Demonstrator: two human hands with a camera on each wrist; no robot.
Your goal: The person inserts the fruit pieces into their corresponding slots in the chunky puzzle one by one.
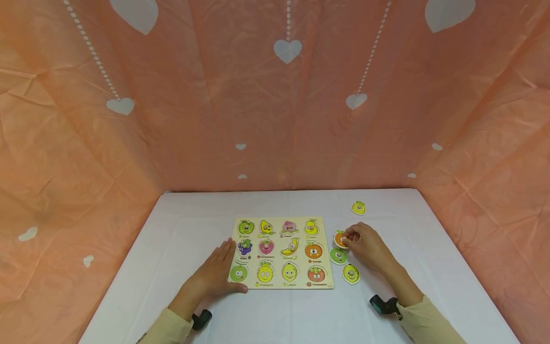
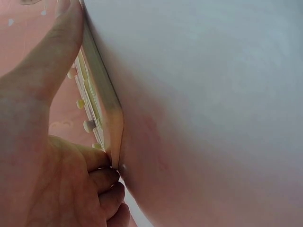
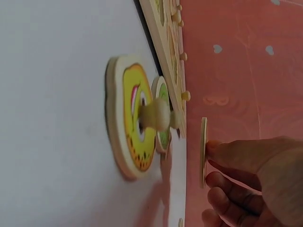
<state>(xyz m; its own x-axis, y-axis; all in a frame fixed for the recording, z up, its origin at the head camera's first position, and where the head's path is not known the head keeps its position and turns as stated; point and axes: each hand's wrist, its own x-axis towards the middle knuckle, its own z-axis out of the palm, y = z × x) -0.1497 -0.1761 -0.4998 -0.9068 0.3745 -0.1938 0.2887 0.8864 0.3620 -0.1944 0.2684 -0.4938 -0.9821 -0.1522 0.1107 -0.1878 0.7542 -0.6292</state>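
A wooden fruit puzzle board (image 1: 276,285) lies flat, with several knobbed fruit pieces in it. My left hand (image 1: 216,273) rests at its lower left corner, fingers straight along the left edge and thumb along the front edge. In the left wrist view, the thumb and fingers touch the board's side (image 2: 112,125). To the right of the board, my right hand (image 1: 367,246) pinches an orange fruit puzzle piece (image 1: 340,240). That piece appears edge-on and raised in the right wrist view, thumb and fingers at its knob side. Beneath it is a green round piece (image 1: 338,256).
A yellow lemon-like piece (image 1: 351,274) with a knob lies closer to me, right of the board. Farther back on the white table (image 1: 193,215) is a yellow piece with a green crown (image 1: 358,208). Orange cloth with hearts (image 1: 279,105) encloses the back and sides.
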